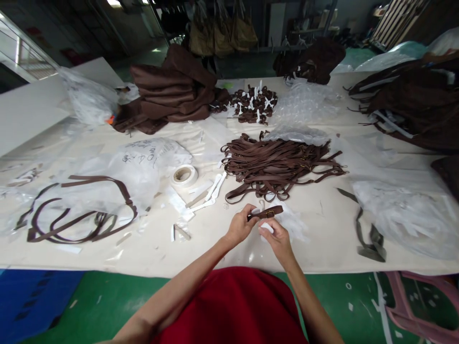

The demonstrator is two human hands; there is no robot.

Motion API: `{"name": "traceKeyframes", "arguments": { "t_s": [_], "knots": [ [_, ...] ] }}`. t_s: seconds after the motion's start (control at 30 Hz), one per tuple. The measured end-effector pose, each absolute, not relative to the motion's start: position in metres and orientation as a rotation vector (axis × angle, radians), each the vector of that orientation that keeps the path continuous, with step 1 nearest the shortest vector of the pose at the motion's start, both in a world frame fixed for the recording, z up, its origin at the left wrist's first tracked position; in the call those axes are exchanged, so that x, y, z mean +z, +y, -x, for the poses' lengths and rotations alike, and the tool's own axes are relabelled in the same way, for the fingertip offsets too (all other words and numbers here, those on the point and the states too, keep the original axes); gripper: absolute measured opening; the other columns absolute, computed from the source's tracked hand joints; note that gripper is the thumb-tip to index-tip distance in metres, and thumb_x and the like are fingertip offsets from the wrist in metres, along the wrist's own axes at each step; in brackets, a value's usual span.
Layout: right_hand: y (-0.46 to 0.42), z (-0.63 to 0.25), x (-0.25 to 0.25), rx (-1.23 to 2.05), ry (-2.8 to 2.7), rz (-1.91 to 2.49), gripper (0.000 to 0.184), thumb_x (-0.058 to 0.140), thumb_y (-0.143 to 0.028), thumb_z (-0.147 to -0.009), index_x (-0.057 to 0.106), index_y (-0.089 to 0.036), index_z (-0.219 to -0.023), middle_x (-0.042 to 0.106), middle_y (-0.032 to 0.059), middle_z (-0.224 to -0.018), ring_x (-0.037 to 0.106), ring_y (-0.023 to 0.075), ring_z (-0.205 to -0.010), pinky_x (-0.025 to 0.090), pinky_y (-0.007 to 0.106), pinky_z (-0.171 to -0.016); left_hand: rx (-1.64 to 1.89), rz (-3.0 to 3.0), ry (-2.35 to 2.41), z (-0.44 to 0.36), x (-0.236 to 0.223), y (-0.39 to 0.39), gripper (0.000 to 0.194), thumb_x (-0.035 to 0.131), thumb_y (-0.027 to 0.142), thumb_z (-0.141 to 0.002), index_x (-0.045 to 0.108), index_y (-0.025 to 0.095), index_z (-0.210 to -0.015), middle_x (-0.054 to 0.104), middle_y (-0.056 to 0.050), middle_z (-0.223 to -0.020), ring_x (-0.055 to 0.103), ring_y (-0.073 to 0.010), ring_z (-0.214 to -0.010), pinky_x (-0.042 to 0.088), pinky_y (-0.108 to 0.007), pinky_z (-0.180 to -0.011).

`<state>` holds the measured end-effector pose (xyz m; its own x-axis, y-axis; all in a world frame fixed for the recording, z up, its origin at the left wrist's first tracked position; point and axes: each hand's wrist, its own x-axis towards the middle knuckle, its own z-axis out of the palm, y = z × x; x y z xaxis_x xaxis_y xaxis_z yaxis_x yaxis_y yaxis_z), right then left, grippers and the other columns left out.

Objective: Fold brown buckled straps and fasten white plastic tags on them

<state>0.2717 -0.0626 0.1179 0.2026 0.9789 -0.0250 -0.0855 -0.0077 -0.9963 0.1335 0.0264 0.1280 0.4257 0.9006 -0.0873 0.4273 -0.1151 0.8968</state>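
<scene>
My left hand [243, 225] is closed around one end of a short brown leather strap [275, 210] with a metal buckle [269, 214]. The strap points away to the right, over the table. Just beside it, my right hand [278, 239] pinches a small white piece [267, 227], perhaps paper or tape; its exact kind is too small to tell. The two hands are close together above the near part of the table. Right beyond them lies a big heap of long brown straps [276, 162] with metal hooks.
A white tape roll [184, 176] and white strips [215, 188] lie left of my hands. Farther back are small straps wrapped in white [254, 102] and folded brown leather [172, 91]. Loose straps [82, 234] lie left; clear plastic bags [409, 220] lie right. The table's near edge [143, 273] is before me.
</scene>
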Motion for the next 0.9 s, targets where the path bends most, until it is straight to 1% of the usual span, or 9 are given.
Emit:
{"name": "traceKeyframes", "arguments": {
  "t_s": [0.13,0.23,0.37,0.47,0.53,0.6,0.67,0.73,0.9],
  "knots": [
    [-0.055,-0.266,0.116,1.176,-0.789,1.254,0.028,0.072,-0.044,-0.076,0.062,-0.023,-0.091,0.066,0.0018,-0.079,0.060,0.0167,-0.071,0.051,0.030,-0.069,0.634,-1.763,1.202,-0.132,0.130,0.027,0.019,0.058,0.020,-0.079,0.052,0.026,-0.097,0.068,0.002,-0.081,0.061,-0.0173,-0.069,0.044,-0.028,-0.071],
    [-0.049,-0.261,0.114,1.150,-0.729,1.347,0.028,0.065,-0.049,-0.078,0.063,-0.021,-0.083,0.062,0.0007,-0.067,0.056,0.0154,-0.059,0.049,0.029,-0.059,0.627,-1.807,1.231,-0.130,0.130,0.027,0.018,0.057,0.021,-0.081,0.049,0.027,-0.097,0.067,0.004,-0.077,0.060,-0.0174,-0.066,0.042,-0.027,-0.069],
    [-0.041,-0.258,0.112,1.105,-0.771,1.490,0.034,0.060,-0.053,-0.081,0.059,-0.021,-0.068,0.058,-0.0002,-0.060,0.052,0.0145,-0.054,0.042,0.026,-0.052,0.609,-1.876,1.289,-0.128,0.129,0.026,0.017,0.056,0.021,-0.083,0.050,0.027,-0.097,0.065,0.004,-0.073,0.060,-0.0184,-0.062,0.041,-0.027,-0.066],
    [-0.033,-0.255,0.111,1.043,-0.845,1.569,0.037,0.057,-0.053,-0.086,0.057,-0.022,-0.067,0.056,-0.0016,-0.056,0.050,0.0145,-0.053,0.040,0.026,-0.050,0.599,-1.923,1.321,-0.126,0.126,0.025,0.016,0.056,0.020,-0.083,0.052,0.027,-0.097,0.064,0.002,-0.076,0.062,-0.0199,-0.065,0.042,-0.028,-0.067],
    [-0.027,-0.253,0.110,1.039,-0.904,1.599,0.036,0.055,-0.052,-0.090,0.062,-0.021,-0.075,0.062,-0.0003,-0.063,0.054,0.0152,-0.058,0.043,0.026,-0.053,0.595,-1.950,1.331,-0.125,0.124,0.025,0.017,0.055,0.019,-0.082,0.054,0.027,-0.096,0.065,0.001,-0.077,0.063,-0.0212,-0.070,0.042,-0.028,-0.069],
    [-0.022,-0.252,0.108,1.067,-0.954,1.616,0.032,0.055,-0.048,-0.094,0.066,-0.018,-0.092,0.068,0.0026,-0.084,0.061,0.0161,-0.072,0.051,0.028,-0.063,0.592,-1.976,1.332,-0.124,0.123,0.026,0.017,0.055,0.018,-0.082,0.056,0.028,-0.097,0.066,0.000,-0.079,0.064,-0.0225,-0.074,0.043,-0.029,-0.072],
    [-0.018,-0.251,0.106,1.102,-0.990,1.621,0.030,0.057,-0.042,-0.096,0.065,-0.017,-0.110,0.067,0.0057,-0.108,0.065,0.0187,-0.090,0.056,0.034,-0.077,0.592,-1.999,1.326,-0.123,0.123,0.027,0.019,0.057,0.018,-0.081,0.058,0.028,-0.097,0.068,-0.001,-0.082,0.065,-0.0233,-0.077,0.044,-0.030,-0.074],
    [-0.016,-0.252,0.104,1.118,-1.010,1.618,0.032,0.059,-0.038,-0.096,0.061,-0.017,-0.120,0.062,0.0078,-0.122,0.063,0.0220,-0.103,0.056,0.041,-0.087,0.592,-2.016,1.317,-0.122,0.124,0.028,0.020,0.058,0.018,-0.080,0.060,0.028,-0.098,0.069,-0.002,-0.083,0.065,-0.0232,-0.078,0.045,-0.030,-0.075],
    [-0.024,-0.254,0.101,1.107,-1.046,1.638,0.034,0.059,-0.037,-0.096,0.059,-0.018,-0.124,0.060,0.0091,-0.127,0.062,0.0229,-0.107,0.055,0.043,-0.090,0.557,-2.066,1.268,-0.116,0.122,0.033,0.019,0.057,0.020,-0.083,0.061,0.028,-0.100,0.069,-0.002,-0.084,0.064,-0.0229,-0.080,0.046,-0.029,-0.077]
  ]
}}
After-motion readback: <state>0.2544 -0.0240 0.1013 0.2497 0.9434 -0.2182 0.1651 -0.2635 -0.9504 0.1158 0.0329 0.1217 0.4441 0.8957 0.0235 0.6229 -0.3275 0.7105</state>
